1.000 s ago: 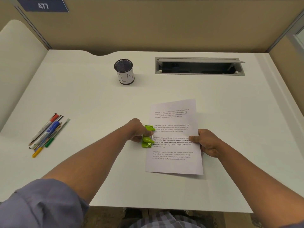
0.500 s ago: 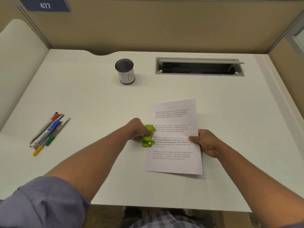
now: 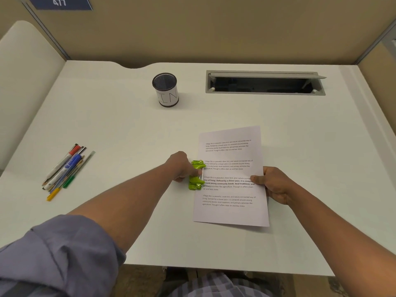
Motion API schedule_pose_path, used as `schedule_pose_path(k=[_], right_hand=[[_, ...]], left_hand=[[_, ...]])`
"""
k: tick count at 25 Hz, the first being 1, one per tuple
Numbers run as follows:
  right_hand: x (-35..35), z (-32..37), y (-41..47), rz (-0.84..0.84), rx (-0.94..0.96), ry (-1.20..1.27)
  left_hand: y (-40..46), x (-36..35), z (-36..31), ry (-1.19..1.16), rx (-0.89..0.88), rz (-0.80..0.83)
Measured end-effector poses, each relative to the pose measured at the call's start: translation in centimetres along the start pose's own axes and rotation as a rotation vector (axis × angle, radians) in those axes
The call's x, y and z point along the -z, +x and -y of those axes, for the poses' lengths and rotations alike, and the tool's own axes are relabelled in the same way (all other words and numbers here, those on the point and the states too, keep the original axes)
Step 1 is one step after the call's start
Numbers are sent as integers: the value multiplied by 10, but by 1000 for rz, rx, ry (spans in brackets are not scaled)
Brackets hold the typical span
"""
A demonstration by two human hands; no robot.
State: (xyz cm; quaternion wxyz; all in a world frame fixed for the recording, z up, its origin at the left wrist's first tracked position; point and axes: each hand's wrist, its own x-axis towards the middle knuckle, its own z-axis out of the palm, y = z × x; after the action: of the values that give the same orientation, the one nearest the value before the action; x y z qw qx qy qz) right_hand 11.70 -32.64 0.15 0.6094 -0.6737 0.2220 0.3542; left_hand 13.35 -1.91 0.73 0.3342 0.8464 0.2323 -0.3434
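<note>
A printed sheet of paper (image 3: 231, 213) lies on the white desk (image 3: 132, 129), a little right of centre. A small green hole punch (image 3: 196, 175) sits against the sheet's left edge, about halfway down. My left hand (image 3: 181, 167) grips the punch with curled fingers. My right hand (image 3: 273, 185) pinches the sheet's right edge, thumb on top of the printed text.
A bundle of pens and markers (image 3: 65, 170) lies at the left of the desk. A black mesh pen cup (image 3: 166, 90) labelled "IN" stands at the back. An open grey cable slot (image 3: 265, 83) is set into the desk at back right. Beige partition walls surround the desk.
Both hands, the punch and the sheet stay in the same place across the frames. Only the camera view shifts slightly.
</note>
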Motion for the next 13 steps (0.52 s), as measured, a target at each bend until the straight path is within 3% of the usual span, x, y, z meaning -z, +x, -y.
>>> schedule_pose_path(k=[13], right_hand=[[-4, 3, -7, -5, 6, -15]], left_hand=[[-14, -2, -1, 84, -82, -84]])
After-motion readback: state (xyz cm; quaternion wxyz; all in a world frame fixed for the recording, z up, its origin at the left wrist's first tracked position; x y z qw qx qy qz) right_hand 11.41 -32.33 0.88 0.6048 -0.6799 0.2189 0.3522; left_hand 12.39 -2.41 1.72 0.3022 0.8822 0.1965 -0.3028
